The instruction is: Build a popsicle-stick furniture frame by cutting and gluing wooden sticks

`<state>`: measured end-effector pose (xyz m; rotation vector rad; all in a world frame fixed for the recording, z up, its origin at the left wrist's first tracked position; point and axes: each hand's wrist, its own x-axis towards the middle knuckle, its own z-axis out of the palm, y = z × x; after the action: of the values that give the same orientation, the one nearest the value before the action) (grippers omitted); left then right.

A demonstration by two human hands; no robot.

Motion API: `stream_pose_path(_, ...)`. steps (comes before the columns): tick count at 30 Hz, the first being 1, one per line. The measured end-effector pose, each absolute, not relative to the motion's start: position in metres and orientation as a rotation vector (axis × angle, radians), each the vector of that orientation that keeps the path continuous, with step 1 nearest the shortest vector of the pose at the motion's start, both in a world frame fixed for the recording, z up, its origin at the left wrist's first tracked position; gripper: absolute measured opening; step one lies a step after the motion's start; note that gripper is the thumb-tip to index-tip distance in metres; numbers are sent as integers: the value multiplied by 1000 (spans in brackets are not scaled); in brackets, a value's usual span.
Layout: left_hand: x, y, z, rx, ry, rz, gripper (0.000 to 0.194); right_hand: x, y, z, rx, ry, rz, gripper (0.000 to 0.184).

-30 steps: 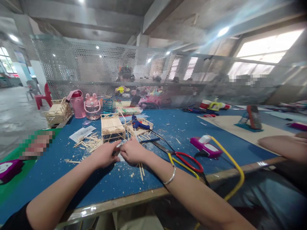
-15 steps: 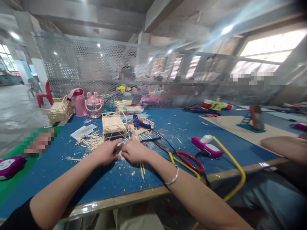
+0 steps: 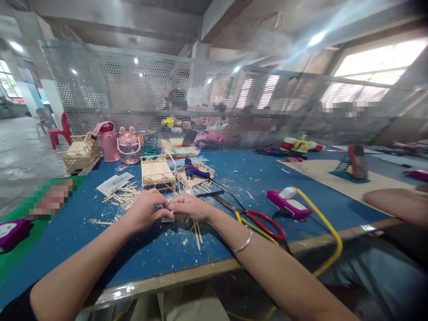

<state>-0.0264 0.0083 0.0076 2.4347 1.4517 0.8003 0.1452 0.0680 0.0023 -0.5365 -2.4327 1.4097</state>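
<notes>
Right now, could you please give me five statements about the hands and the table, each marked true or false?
1. A silver-coloured ring-shaped bracelet is on the wearer's right wrist. True.
2. The bare left hand and bare right hand are wide apart. False: their fingertips are close together.
3. A slatted pale wooden frame stands left of the blue glue gun. True.
4. The red-handled metal scissors are in the left hand. False: they lie on the blue tabletop.
5. The glue gun lies beyond the right hand. True.
</notes>
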Motion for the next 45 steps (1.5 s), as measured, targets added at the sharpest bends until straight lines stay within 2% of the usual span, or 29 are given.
stream_pose_path(7, -31, 7, 8, 2431, 1373, 825, 14, 147, 72, 2, -599, -2351, 1305, 42)
stream_pose_path(16, -20, 4, 6, 2448, 1501, 850, 29, 143, 73, -2, -698, -2337, 1059, 48)
stream_pose_path(19, -19, 3, 8, 2309, 1504, 926, 26, 145, 74, 0, -763, -2275, 983, 55)
stream_pose_path(21, -18, 3, 8, 2237, 1471, 974, 24, 148, 75, 6, -805, -2211, 912, 50)
stream_pose_path(23, -18, 2, 9, 2195, 1424, 1006, 23, 155, 74, 16, -822, -2172, 783, 26)
stream_pose_path(24, -18, 1, 9, 2179, 1402, 1018, 23, 160, 72, 21, -829, -2170, 690, 23)
stream_pose_path(26, -18, 1, 9, 2149, 1381, 1036, 22, 174, 66, 30, -882, -2200, 456, 48)
stream_pose_path(27, -18, 1, 9, 2131, 1381, 1048, 22, 184, 62, 33, -958, -2224, 332, 49)
stream_pose_path(29, -19, 1, 7, 2075, 1389, 1082, 23, 208, 53, 36, -1225, -2287, 113, 32)
stream_pose_path(31, -20, 3, 5, 2007, 1387, 1117, 25, 236, 43, 34, -1653, -2337, -24, 24)
stream_pose_path(34, -21, 5, 4, 1942, 1382, 1129, 29, 273, 30, 26, -1962, -2433, -55, 28)
stream_pose_path(38, -20, 5, 6, 1920, 1392, 1091, 32, 296, 18, 17, -1777, -2532, 27, 28)
stream_pose_path(42, -18, 6, 5, 1893, 1358, 1048, 31, 299, 17, 10, -1879, -2434, -30, 27)
stream_pose_path(45, -18, 6, 1, 1885, 1320, 1016, 29, 303, 22, 8, -1825, -2401, 55, 27)
